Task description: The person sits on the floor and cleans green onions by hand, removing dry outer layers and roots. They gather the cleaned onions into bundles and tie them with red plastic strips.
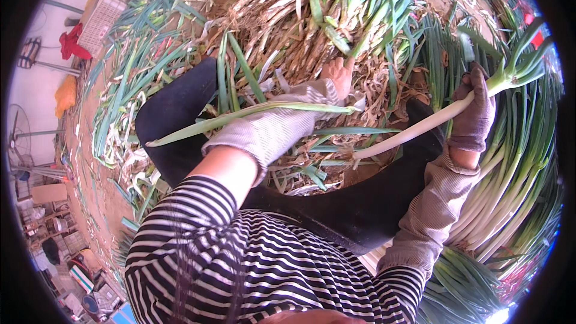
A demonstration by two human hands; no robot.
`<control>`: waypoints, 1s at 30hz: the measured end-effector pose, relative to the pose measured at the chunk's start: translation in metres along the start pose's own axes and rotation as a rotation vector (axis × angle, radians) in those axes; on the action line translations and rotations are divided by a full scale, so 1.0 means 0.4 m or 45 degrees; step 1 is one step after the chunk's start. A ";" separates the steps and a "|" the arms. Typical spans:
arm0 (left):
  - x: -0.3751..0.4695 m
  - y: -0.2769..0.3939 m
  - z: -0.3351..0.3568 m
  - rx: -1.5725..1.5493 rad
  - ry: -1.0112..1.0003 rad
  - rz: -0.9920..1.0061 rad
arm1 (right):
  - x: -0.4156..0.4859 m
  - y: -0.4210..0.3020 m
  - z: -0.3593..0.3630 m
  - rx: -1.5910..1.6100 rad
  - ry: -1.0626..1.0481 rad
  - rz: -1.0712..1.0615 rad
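My right hand (476, 105), in a dark work glove, is closed around a single long Welsh onion (418, 123). Its white stalk and roots point down to the left, and its green leaves spread at the upper right. A small blurred pale object (466, 47) shows just above the glove; I cannot tell what it is. My bare left hand (337, 74) reaches into a heap of untrimmed Welsh onions (274, 13) with dry brown outer leaves. Its fingertips are partly hidden at a green stalk (335, 38). One loose green leaf (243, 114) lies across my left sleeve.
Trimmed Welsh onions (499, 189) lie in a thick row at my right. Stripped leaves (135, 67) litter the floor at left and between my dark-clad legs (342, 211). A plastic crate (102, 20) stands at upper left, and a standing fan (20, 130) is farther left.
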State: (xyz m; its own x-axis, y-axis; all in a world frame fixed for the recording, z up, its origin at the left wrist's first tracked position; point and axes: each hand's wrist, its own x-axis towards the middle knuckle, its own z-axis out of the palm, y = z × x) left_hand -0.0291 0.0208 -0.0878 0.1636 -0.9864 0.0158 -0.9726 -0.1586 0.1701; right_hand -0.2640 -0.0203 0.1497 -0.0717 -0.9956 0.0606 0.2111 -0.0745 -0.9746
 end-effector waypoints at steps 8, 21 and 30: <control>0.094 -0.031 -0.193 -0.492 -0.711 -0.387 | -0.006 -0.010 -0.040 0.063 -0.019 0.066; 0.115 0.004 -0.127 -0.353 -0.613 -0.083 | 0.003 -0.004 0.007 0.059 0.051 0.057; 0.036 -0.066 -0.380 -0.834 -0.552 -0.307 | -0.010 -0.013 -0.012 0.048 0.077 0.058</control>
State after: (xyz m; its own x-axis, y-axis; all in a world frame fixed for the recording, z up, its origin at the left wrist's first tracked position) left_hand 0.0240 0.0174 0.0575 0.1466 -0.8788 -0.4540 -0.6032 -0.4432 0.6631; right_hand -0.2697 -0.0158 0.1536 -0.1198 -0.9928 0.0024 0.2518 -0.0327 -0.9672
